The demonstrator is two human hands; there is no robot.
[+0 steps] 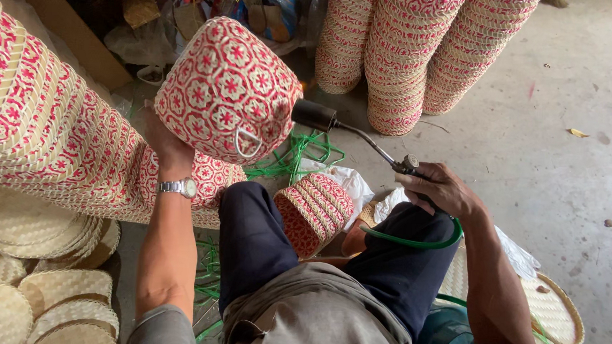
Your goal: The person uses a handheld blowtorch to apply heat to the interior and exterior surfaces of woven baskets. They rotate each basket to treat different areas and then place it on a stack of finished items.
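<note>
My left hand (162,142) holds up a red-and-cream woven basket (226,87), turned on its side, with a small white loop on its lower edge. My right hand (439,189) grips the handle of a gas torch (353,134). The torch's dark nozzle points at the basket's right side, close to it. A green hose (421,242) runs from the torch under my right wrist. A silver watch sits on my left wrist. Between my knees rests a short stack of red-and-cream woven rings (314,211).
A long nested stack of matching baskets (43,130) lies at left. Three tall stacks (410,52) stand at the back right. Plain woven lids (29,269) pile at lower left; a round tray (557,311) lies at lower right. Green strapping (300,154) litters the concrete floor.
</note>
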